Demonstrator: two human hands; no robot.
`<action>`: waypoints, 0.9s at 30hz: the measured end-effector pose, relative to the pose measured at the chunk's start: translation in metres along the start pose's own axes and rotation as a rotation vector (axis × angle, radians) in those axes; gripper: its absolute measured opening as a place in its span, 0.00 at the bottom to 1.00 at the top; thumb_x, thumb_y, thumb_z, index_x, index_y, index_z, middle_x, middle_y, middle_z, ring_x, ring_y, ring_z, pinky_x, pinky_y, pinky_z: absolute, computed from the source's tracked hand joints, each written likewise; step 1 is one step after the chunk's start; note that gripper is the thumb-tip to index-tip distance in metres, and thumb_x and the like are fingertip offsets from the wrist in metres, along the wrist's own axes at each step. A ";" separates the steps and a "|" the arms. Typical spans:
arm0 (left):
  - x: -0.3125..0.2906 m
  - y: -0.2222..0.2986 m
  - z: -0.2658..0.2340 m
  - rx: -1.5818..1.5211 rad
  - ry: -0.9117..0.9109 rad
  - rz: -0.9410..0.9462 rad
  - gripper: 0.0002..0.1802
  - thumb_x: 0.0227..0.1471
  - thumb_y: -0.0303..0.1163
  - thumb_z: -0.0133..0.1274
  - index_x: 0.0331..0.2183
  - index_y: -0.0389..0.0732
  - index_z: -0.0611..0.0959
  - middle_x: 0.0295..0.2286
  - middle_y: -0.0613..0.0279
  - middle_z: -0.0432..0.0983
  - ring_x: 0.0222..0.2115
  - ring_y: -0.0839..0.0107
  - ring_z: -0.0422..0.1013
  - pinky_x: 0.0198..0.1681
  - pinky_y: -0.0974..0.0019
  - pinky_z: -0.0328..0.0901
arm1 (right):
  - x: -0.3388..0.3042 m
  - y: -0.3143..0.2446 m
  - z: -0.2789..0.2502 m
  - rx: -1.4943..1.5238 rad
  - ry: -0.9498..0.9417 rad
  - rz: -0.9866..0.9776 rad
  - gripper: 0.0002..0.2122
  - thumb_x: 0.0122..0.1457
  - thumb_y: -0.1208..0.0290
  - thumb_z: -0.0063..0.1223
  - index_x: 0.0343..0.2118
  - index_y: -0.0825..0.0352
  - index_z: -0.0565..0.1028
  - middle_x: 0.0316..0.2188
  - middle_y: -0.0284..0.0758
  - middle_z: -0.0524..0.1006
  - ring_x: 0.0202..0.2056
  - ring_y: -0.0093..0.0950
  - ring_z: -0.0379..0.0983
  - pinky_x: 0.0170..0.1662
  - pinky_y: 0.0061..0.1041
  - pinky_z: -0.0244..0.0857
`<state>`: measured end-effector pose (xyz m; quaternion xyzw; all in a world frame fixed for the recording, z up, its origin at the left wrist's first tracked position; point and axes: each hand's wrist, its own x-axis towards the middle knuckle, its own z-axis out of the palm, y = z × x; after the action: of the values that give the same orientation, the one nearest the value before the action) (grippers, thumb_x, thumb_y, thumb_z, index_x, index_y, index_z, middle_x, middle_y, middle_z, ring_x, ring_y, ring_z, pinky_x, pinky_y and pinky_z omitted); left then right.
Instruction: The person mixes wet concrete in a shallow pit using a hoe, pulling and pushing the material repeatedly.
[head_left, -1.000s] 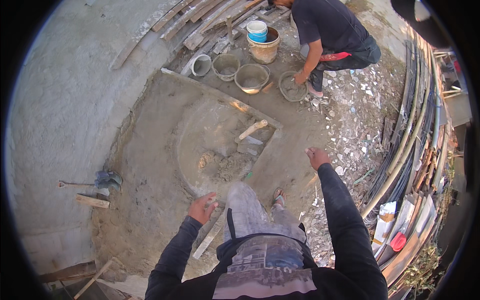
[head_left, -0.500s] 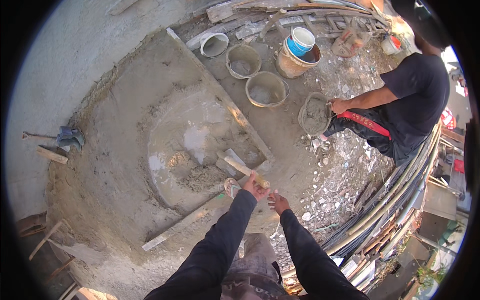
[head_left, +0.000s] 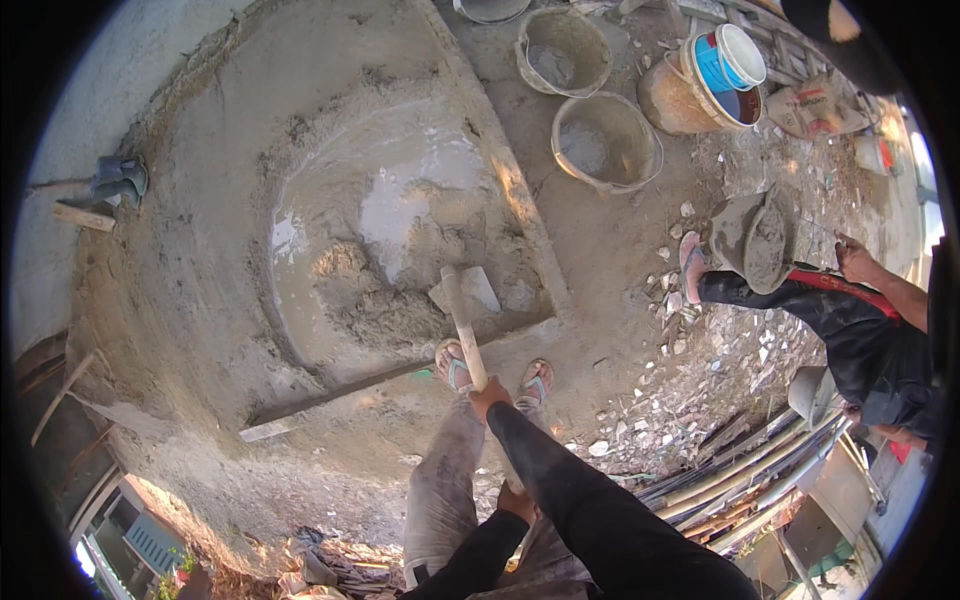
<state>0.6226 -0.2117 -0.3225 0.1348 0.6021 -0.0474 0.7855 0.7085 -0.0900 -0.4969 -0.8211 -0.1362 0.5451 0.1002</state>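
Near middle of head view, right hand was clamped on wooden-handled tool; left hand was closed round its nearer part. Tool's blade rested in wet grey mortar, inside near right corner of wooden boards. Far right, two mud-caked buckets stood near larger bucket, which held white-and-blue pail. At right, co-worker's hand was near tilted bucket. Dark boots showed at far left.

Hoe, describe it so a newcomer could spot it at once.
Find the wet grey mix edged by two boards meeting at a corner. Just inside that corner, the hoe shows its pale blade. Unlike the boards, its slim wooden handle is gripped by the camera wearer's right hand and left hand.
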 end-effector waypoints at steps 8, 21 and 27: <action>0.051 0.050 -0.017 0.479 0.414 0.290 0.26 0.48 0.43 0.62 0.43 0.37 0.73 0.30 0.45 0.79 0.34 0.48 0.78 0.37 0.52 0.71 | 0.006 -0.124 -0.082 0.712 -0.328 0.001 0.10 0.59 0.69 0.53 0.39 0.63 0.66 0.18 0.29 0.68 0.12 0.21 0.64 0.14 0.26 0.63; 0.188 0.397 0.032 0.878 0.416 0.665 0.23 0.47 0.32 0.60 0.41 0.33 0.69 0.33 0.35 0.77 0.38 0.39 0.74 0.42 0.45 0.68 | 0.208 -0.338 -0.221 0.526 -0.023 -0.310 0.16 0.64 0.61 0.48 0.47 0.66 0.63 0.29 0.36 0.69 0.20 0.27 0.69 0.24 0.31 0.71; 0.101 0.234 0.018 0.916 0.319 0.416 0.23 0.48 0.30 0.58 0.42 0.35 0.64 0.31 0.36 0.77 0.34 0.36 0.75 0.40 0.41 0.68 | 0.135 -0.202 -0.176 0.624 -0.081 -0.083 0.16 0.59 0.72 0.50 0.49 0.65 0.63 0.26 0.33 0.68 0.19 0.25 0.67 0.22 0.30 0.70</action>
<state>0.7221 0.0164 -0.3794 0.5865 0.5924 -0.1277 0.5373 0.8980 0.1425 -0.4829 -0.7221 0.0003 0.5881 0.3642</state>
